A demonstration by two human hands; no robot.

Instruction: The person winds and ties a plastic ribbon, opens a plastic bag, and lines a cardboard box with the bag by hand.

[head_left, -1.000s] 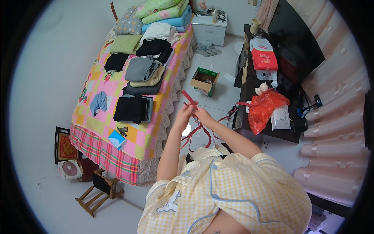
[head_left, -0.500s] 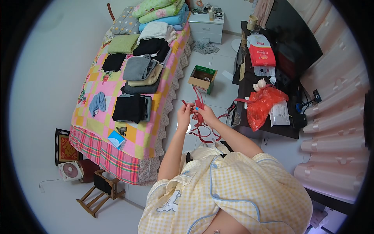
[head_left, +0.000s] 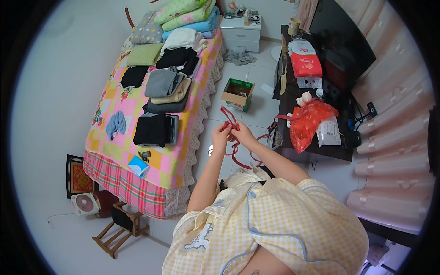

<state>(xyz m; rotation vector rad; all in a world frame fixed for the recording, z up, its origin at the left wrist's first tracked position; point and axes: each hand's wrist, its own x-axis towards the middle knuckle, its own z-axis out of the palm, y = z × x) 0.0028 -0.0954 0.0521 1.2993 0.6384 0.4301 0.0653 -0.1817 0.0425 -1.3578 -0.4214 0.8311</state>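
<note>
A long red strap [head_left: 236, 158], flat and ribbon-like, hangs in loops in front of my body. My left hand [head_left: 220, 136] is closed on it, thumb and fingers pinched together. Close beside it, my right hand [head_left: 243, 134] also grips the strap. One loop stands up above my fingertips, and other lengths dangle below toward my waist. To the right, a stretch of it runs up to the dark TV cabinet [head_left: 293, 146]. My fingers hide the part of the strap between them.
An open cardboard box [head_left: 236, 98] stands on the tiled floor ahead. On the left, a bed [head_left: 151, 176] bears folded clothes [head_left: 150, 129] and bedding. A red plastic bag [head_left: 308, 126] lies on the cabinet by a television [head_left: 346, 50]. A wooden chair [head_left: 117, 229] is at lower left.
My hands have drawn closer together on the strap. The loop above my fingers has shifted left and opened wider, and fewer loops hang below.
</note>
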